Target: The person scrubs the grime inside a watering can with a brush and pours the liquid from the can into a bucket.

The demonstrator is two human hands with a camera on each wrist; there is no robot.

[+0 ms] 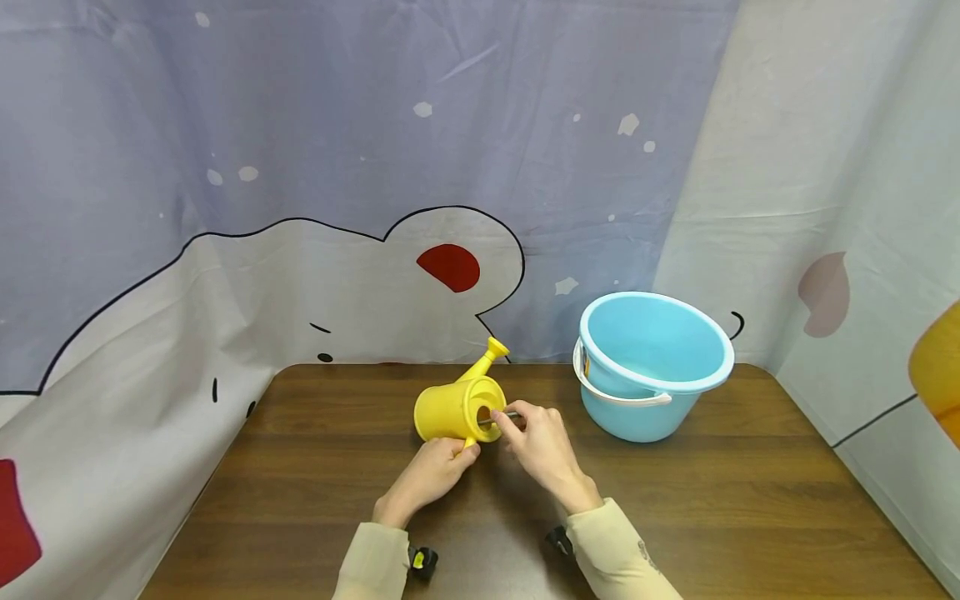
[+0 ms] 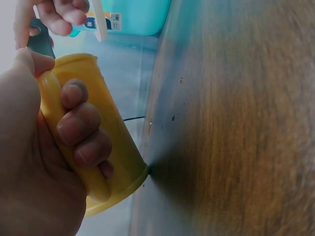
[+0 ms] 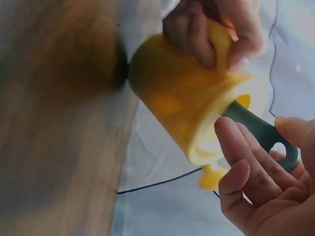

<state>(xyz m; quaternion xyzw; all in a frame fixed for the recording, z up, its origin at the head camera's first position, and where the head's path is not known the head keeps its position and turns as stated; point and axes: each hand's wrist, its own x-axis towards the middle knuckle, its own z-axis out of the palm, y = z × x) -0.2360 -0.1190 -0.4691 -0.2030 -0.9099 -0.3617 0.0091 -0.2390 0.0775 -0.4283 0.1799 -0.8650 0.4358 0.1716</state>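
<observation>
Nearest you, your cream sleeves (image 1: 372,562) reach over the wooden worktop (image 1: 300,467). Your left grip (image 1: 437,468) is closed round the handle (image 2: 50,93) of the yellow watering can (image 1: 444,411), fingers curled through the loop. Your right grip (image 1: 542,442) is nearly closed, thumb and fingers pinching a dark green tool handle (image 3: 263,130) with a hanging hole; its inner end is hidden inside the can. The can is tipped on its side over the middle of the worktop, its long axis running left to right and angled toward you: mouth facing right and your way, base to the left and away. The tool handle's long axis runs leftward into that mouth, holed end outside. Beyond, the spout (image 1: 476,367) points up, away and slightly right, ending in a flared rose (image 1: 498,348). Farther right stands a light blue bucket (image 1: 630,422), upright, before a cartoon-printed curtain (image 1: 315,125)
</observation>
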